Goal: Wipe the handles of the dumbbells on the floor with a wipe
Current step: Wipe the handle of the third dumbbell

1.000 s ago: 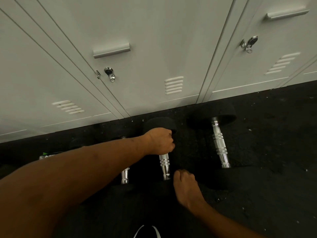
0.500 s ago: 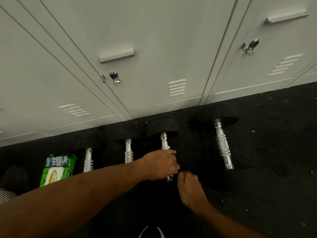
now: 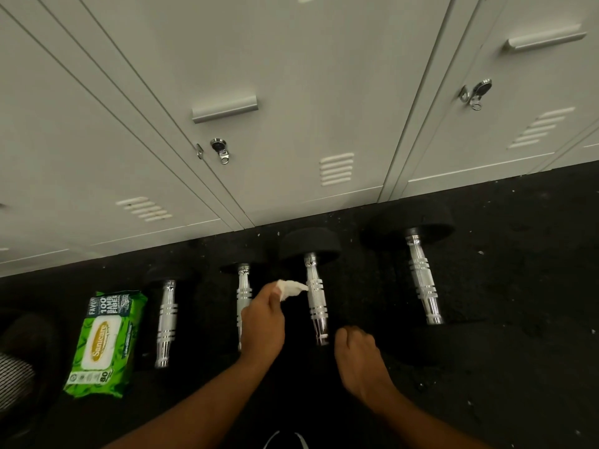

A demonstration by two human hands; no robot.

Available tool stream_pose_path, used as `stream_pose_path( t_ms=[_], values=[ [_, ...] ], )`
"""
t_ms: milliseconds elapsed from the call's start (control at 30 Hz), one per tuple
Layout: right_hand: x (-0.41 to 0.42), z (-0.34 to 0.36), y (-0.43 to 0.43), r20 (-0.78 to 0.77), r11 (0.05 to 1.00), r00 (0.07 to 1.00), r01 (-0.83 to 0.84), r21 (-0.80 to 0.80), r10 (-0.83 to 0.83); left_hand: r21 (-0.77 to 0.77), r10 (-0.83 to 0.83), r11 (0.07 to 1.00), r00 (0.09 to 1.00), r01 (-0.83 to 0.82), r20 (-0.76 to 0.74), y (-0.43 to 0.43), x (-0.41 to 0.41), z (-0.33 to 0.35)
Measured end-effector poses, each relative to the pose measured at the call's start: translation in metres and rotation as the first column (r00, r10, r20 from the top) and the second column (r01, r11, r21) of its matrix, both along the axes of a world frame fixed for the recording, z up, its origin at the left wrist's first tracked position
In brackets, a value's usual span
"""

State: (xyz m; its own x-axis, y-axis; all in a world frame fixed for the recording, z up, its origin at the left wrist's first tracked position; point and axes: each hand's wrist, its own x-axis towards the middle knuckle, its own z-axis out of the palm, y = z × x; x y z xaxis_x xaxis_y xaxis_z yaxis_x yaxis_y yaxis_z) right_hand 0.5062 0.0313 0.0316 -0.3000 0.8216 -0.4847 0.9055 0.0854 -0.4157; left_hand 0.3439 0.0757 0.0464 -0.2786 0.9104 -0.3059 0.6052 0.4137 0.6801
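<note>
Nearest the camera, the person's right hand rests with fingers curled at the near end of the third dumbbell from the left. Whether it grips the dark weight head cannot be told. The left hand pinches a crumpled white wipe, its tip at that dumbbell's chrome handle. To wipe well, the cloth should probably wrap the handle and twist along it, working into the knurled centre and ringed grooves while the other hand steadies the weight. Four dumbbells lie side by side on the speckled black rubber floor, with round matte heads. A glossy green wipe pack lies to the left. Smooth grey metal lockers stand behind.
</note>
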Motion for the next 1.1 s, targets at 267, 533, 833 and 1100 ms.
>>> stream_pose_path(
  t_ms=[267, 533, 833, 1100],
  values=[
    [-0.001, -0.001, 0.0, 0.061, 1.0, 0.998, 0.008, -0.021, -0.007, -0.355, 0.22, 0.93, 0.914, -0.092, 0.341, 0.045, 0.017, -0.045],
    [-0.003, 0.003, 0.002, 0.043, 0.999, 0.998, 0.046, -0.026, -0.045, -0.418, 0.3, 0.905, 0.818, -0.081, 0.491, 0.061, 0.022, -0.044],
    [-0.006, 0.002, 0.003, 0.069, 0.999, 0.997, 0.027, 0.046, -0.03, -0.469, 0.221, 0.879, 0.803, 0.081, 0.553, 0.021, 0.015, -0.043],
    [-0.004, -0.005, 0.0, -0.041, 0.997, 0.997, 0.068, -0.038, -0.07, -0.54, 0.093, 0.824, 0.899, 0.172, 0.428, -0.009, 0.006, -0.056]
  ],
)
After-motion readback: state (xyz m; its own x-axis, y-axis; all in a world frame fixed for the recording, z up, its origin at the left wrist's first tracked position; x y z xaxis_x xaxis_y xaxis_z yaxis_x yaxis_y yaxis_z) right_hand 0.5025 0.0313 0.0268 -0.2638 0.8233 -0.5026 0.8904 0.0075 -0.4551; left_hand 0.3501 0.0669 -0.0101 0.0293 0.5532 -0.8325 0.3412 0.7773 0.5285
